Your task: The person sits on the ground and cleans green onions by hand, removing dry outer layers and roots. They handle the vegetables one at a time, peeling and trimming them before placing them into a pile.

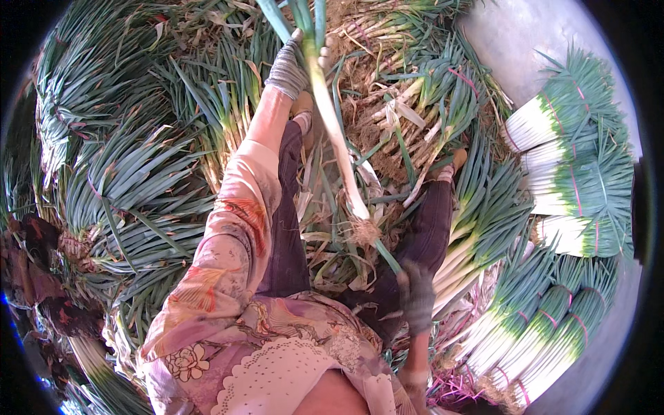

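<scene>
In a striped grey glove, my left hand (288,67) is closed around the upper part of a large green onion (334,124). Its thumb and fingertips show on either side of the stalk. The white stem slants down towards me and ends in a tuft of roots (364,231). My right hand (416,298), in a dark glove and blurred, is low beside my right thigh. A strip of green leaf (388,257) runs from near the roots into its fingers.
Untrimmed green onions (135,181) are heaped on the left. Soil-covered onions (410,114) and loose peelings (327,207) lie around my feet. Cleaned, tied bundles (550,187) rest on the grey floor (508,36) at right. Pink ties (454,381) lie at lower right.
</scene>
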Tool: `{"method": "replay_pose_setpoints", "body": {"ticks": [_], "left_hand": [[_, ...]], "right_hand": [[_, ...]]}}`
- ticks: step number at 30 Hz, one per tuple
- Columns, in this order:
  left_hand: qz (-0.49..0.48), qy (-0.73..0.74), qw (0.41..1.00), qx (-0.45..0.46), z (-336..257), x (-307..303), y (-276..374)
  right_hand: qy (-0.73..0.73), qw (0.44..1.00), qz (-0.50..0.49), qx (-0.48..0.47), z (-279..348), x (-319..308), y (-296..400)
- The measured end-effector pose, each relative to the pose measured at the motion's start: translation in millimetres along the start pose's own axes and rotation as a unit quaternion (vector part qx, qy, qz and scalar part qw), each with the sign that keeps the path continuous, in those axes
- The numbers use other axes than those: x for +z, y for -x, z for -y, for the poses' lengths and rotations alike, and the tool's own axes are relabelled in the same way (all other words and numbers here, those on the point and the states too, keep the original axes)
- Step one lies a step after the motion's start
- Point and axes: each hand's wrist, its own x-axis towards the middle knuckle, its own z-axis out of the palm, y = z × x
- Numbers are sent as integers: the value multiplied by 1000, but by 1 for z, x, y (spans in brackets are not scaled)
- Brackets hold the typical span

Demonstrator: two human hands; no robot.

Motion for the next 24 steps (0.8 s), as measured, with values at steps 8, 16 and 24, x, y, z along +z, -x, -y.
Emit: {"method": "replay_pose_setpoints", "body": {"ticks": [8,16,24], "left_hand": [[-48,16,996,-71,71,29,12],[-87,-107,988,-64,93,47,24],[-236,-225,943,-71,95,64,26]], "right_hand": [[-131,967,-203,-86,101,35,-218],[8,979,-205,-17,115,64,-237],[146,943,-129,-271,98,57,-186]]}}
